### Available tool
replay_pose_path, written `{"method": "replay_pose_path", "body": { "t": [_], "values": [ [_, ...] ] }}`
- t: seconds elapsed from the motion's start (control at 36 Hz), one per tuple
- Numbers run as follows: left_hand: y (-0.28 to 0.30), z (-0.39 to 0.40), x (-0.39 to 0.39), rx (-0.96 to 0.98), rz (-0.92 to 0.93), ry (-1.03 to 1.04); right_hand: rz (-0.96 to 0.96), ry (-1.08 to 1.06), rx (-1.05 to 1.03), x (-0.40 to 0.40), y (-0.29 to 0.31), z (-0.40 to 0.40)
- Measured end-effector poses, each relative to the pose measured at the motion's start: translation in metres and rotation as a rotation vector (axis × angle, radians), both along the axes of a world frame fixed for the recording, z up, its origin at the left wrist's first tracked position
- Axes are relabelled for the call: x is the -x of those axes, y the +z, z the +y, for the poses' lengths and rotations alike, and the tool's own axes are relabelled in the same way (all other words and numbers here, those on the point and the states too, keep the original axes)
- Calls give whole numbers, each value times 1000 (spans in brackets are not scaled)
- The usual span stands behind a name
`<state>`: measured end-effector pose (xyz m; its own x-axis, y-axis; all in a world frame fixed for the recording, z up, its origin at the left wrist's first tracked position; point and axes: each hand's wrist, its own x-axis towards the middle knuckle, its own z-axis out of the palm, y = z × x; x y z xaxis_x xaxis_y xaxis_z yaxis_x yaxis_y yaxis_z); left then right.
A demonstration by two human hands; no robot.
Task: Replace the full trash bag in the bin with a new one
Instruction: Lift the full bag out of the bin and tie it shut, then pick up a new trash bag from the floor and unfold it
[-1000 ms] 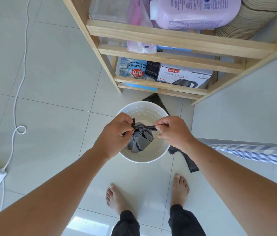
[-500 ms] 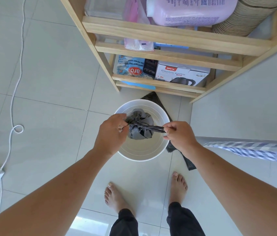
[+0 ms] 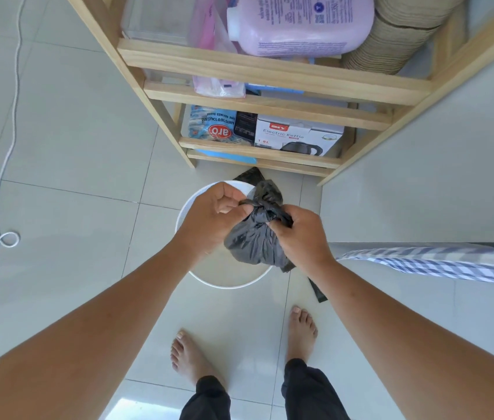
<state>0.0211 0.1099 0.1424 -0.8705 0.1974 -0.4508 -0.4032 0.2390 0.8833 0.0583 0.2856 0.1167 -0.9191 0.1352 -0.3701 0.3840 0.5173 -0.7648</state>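
1. Trash bag (image 3: 254,244): dark grey and bunched, it hangs in the air above the white bin (image 3: 224,284), its body over the right half of the opening, so it looks already lifted clear of the bin
2. Left hand (image 3: 212,218) is curled, with thumb and fingertips pinching a short twisted tail of the bag's neck on the left of the knot
3. Right hand (image 3: 300,237) is clenched round the other tail on the right of the knot, with the bag's bulk hanging just under and to the left of its knuckles
4. Between the two grips the knot's tails run roughly left to right, while the bag's long axis hangs downward from it
5. A black sheet (image 3: 248,176), probably the new bag, lies flat on the floor beside the bin, behind it and to its right; the right hand is the nearer one to it
6. Next move, as I judge it: snug the knot, then carry the bag sideways away from the bin
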Motion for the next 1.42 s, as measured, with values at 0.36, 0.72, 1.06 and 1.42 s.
{"method": "replay_pose_path", "body": {
  "t": [0.36,0.72,1.06,1.42],
  "values": [
    [54,116,6,262,97,-476,-71,68,-160,-18,88,128],
    [-67,211,-74,190,-252,-526,-371,378,-668,-91,-11,184],
    [-183,262,-109,123,-275,-449,-458,39,-759,-127,-128,254],
    [-191,220,-73,421,-289,-435,-209,87,-575,-130,-129,203]
  ]
}}
